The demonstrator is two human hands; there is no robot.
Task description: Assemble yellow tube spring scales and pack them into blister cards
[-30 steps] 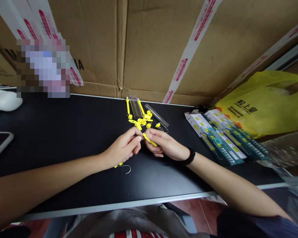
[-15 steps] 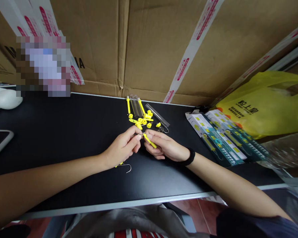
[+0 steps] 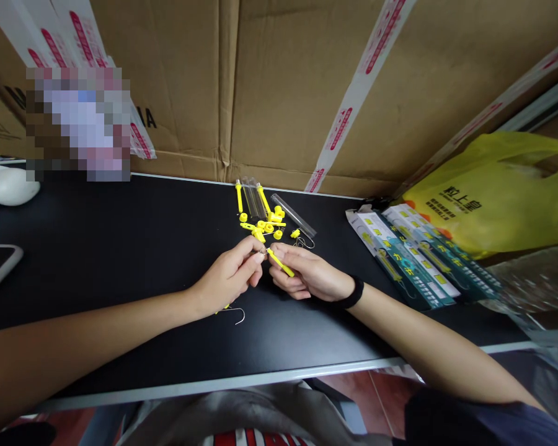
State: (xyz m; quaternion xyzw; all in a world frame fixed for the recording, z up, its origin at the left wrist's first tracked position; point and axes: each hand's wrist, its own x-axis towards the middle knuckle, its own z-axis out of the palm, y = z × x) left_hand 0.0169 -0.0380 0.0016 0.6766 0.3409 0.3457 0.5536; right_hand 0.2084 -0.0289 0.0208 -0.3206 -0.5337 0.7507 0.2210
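Observation:
My left hand is closed in a pinch on a small metal wire piece, perhaps a spring end, mostly covered by the fingertips. Close beside it, my right hand grips a yellow plastic rod, which slants down to the right with its upper end at the metal piece. I cannot tell whether the two parts are joined. Just beyond my fingers lies a pile of small yellow plastic parts. A metal hook with a bit of yellow pokes out below my left wrist.
Clear tubes and yellow rods lie at the back of the black table, with another clear tube beside them. Packaged spring scales and a yellow bag are at right. A phone lies left; cardboard boxes stand behind.
The yellow rod has turned slightly in my right hand, showing a narrower side. Both hands stay in nearly the same place, and the view shifts a little.

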